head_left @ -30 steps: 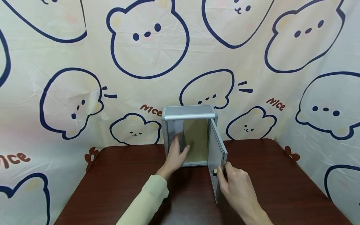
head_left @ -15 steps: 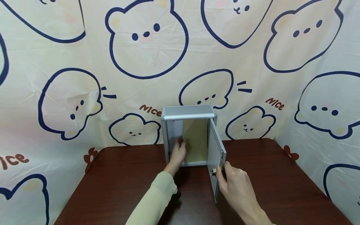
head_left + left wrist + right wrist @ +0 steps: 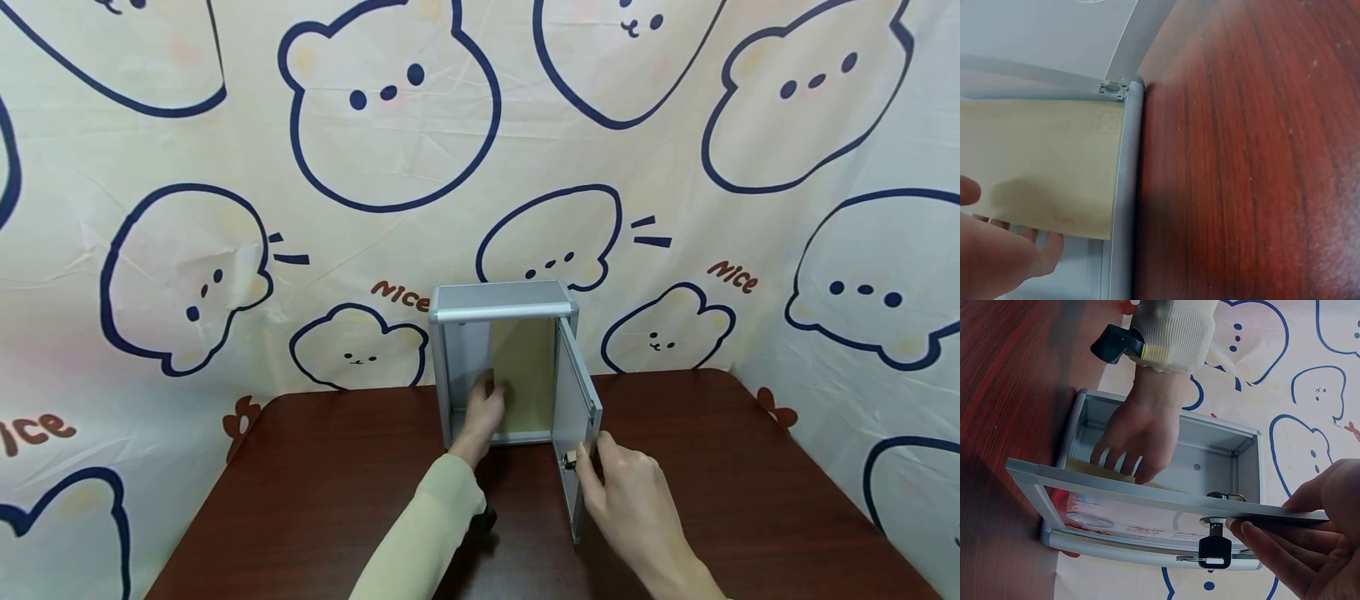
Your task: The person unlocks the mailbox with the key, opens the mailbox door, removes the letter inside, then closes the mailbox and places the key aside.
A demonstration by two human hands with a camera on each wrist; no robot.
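Observation:
A silver metal box (image 3: pixel 502 298) stands at the back of the table with its hinged door (image 3: pixel 576 400) swung out toward me. Inside, against the right part, a brown paper envelope (image 3: pixel 531 367) stands upright. My left hand (image 3: pixel 482 412) reaches into the box and grips the envelope's left edge; in the left wrist view its fingertips pass behind the edge while the thumb (image 3: pixel 969 190) lies over the front. My right hand (image 3: pixel 636 500) holds the free edge of the door, beside the lock (image 3: pixel 571 459). A black-headed key (image 3: pixel 1215 551) sits in that lock, with another key hanging from it.
The dark reddish-brown table (image 3: pixel 345 492) spreads around the box. Close behind it hangs a pale cloth backdrop (image 3: pixel 390 167) with bear drawings. A black wrist device (image 3: pixel 1113 344) sits at the left sleeve's cuff (image 3: pixel 1172 353).
My left hand has moved from the box's left side rightward onto the envelope's edge, its fingers now behind the paper. The right hand and door have stayed in place.

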